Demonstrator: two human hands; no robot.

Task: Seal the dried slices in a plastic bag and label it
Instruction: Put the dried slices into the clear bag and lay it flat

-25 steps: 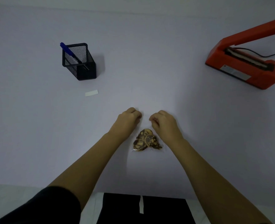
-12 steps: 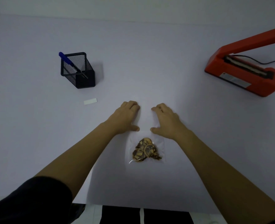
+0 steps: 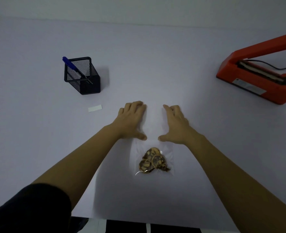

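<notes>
Left grip (image 3: 132, 122), right grip (image 3: 176, 125), seemingly pressing bag (image 3: 153, 144)

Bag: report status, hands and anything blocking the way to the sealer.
Left hand, right hand open, flat on bag, far end. Slices bunched at near end. Sealer far right, arm raised; nothing between it and bag.

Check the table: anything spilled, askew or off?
Nothing stands out. The dried slices all sit inside the clear bag, none loose on the table. Left hand and right hand lie flat at the bag's far end. The label strip lies beside the pen holder; the sealer stands with its arm raised.
</notes>
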